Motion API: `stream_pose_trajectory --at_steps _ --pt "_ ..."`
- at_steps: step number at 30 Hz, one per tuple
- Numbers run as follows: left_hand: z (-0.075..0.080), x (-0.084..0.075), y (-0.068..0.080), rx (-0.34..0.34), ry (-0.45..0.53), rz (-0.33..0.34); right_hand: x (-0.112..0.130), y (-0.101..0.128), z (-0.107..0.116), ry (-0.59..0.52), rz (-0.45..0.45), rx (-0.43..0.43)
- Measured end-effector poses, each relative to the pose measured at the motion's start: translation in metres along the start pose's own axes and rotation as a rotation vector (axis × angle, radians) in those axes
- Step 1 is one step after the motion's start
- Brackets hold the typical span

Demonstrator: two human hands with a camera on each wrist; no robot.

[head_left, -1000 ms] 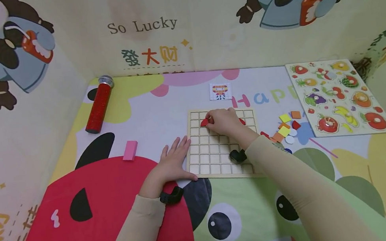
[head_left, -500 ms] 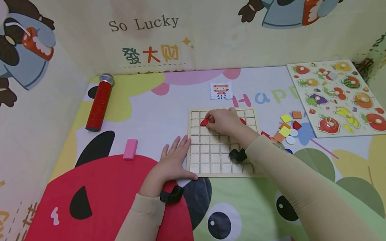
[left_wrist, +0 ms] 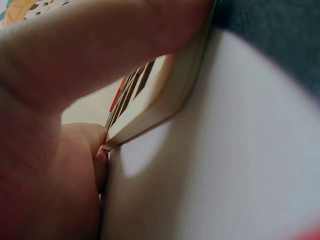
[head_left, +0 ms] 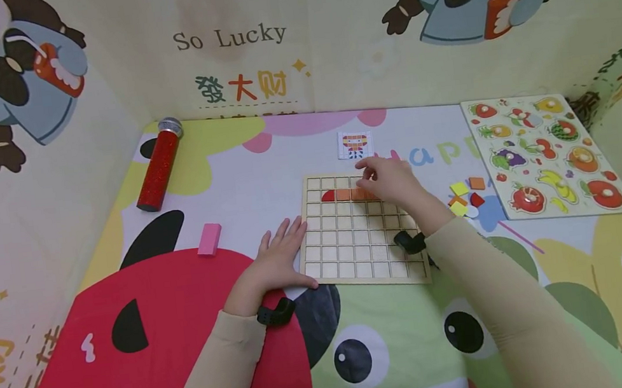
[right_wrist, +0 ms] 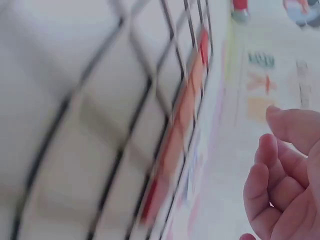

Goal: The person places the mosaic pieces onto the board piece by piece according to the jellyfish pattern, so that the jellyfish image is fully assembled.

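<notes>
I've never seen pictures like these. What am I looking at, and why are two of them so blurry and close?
No machine here: a person works with bare hands and wears three cameras. The wide picture comes from the head; the close ones from each wrist. The left hand rests flat at the edge of a wooden grid board, steadying it. The right hand hovers over the board's far side, fingers loosely curled, holding nothing. A row of red and orange tiles sits in the board. Loose tiles, a fruit puzzle and a red tube lie nearby.
</notes>
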State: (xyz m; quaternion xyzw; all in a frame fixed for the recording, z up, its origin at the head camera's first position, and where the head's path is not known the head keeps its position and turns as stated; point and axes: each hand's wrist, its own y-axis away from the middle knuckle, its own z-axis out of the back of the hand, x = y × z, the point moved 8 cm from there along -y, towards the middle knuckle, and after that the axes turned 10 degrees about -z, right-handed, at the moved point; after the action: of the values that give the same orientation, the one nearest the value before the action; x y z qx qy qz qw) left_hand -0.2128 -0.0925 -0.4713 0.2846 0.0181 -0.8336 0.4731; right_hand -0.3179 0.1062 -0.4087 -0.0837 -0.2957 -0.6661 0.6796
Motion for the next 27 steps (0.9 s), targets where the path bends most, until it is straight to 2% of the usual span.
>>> stream_pose_trajectory --at_steps 4,8,13,19,27 --pt "0.0 0.001 0.0 -0.008 0.003 0.004 -0.034 0.007 0.023 -0.059 -0.067 -0.03" --pt "-0.001 0.001 0.001 -0.003 0.001 0.005 -0.07 0.021 0.046 -0.031 -0.11 -0.061" --pt "0.0 0.001 0.001 -0.004 0.008 0.006 -0.113 0.036 0.064 -0.025 -0.189 -0.034" --pt "-0.001 0.001 0.001 0.004 0.014 0.001 -0.148 0.049 0.064 -0.033 -0.239 0.017" --pt "-0.002 0.001 -0.001 -0.004 0.016 0.004 -0.162 0.065 0.054 0.023 -0.176 0.089"
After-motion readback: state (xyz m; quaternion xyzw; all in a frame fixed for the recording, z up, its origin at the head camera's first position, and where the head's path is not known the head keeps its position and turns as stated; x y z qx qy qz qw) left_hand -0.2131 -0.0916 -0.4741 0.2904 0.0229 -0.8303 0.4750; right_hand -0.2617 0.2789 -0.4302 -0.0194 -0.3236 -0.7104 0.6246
